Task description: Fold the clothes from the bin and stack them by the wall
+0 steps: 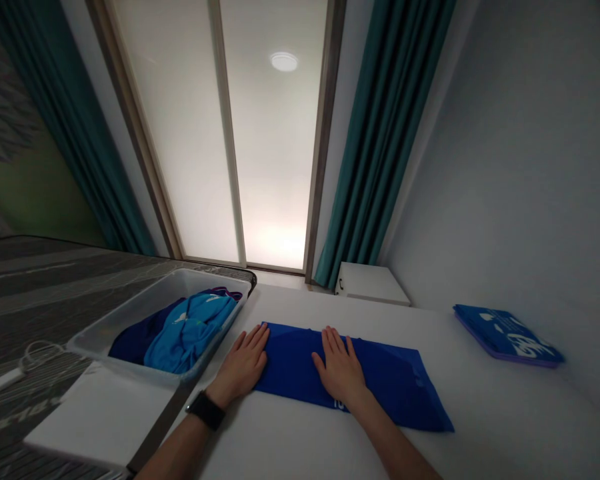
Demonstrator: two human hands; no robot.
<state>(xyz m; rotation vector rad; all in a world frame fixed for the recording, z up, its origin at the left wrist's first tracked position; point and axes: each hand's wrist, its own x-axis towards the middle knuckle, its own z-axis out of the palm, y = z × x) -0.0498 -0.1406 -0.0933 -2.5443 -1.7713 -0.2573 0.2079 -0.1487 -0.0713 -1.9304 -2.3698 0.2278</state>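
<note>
A dark blue cloth [395, 380], folded into a long flat strip, lies across the white table. My left hand [245, 360] rests flat at its left end, fingers stretched out, with a black watch on the wrist. Spread on top of the cloth left of its middle is my right hand [339, 367], palm down. Part of a white print shows at the cloth's lower edge beside my right wrist. Neither hand grips anything.
Left of the table, a translucent plastic bin [93, 337] holds crumpled light blue and navy cloths [190, 330]. Folded blue items [507, 333] with white print lie at the table's right side. A white cabinet [370, 283] stands beyond the far edge. A white power strip [4, 381] is at far left.
</note>
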